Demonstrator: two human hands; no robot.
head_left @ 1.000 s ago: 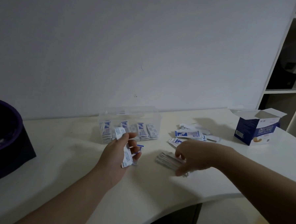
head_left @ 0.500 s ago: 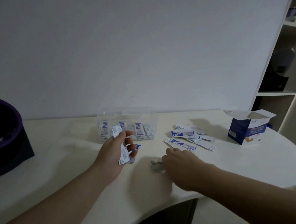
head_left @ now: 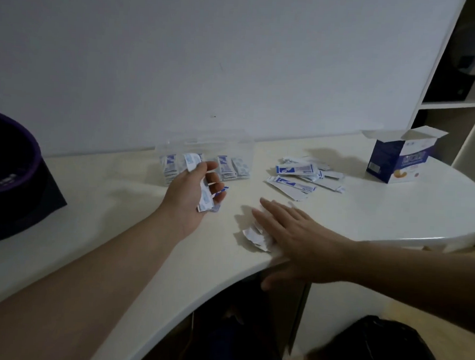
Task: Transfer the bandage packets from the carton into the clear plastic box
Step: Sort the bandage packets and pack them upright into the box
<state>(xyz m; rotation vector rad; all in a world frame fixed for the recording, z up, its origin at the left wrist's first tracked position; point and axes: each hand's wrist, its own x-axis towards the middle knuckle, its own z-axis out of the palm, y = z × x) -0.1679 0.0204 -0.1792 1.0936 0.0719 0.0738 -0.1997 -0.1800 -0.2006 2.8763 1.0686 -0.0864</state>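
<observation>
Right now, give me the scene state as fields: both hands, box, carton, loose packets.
left hand: grips held packets, just in front of the box
right hand: flat, fingers straight, over small pile near the table's near edge
clear plastic box: against the wall, packets standing inside
carton: upright, flaps open, far right; contents not visible
loose packets: scattered on the table between box and carton
table: white, curved edge
dark tub: far left
</observation>
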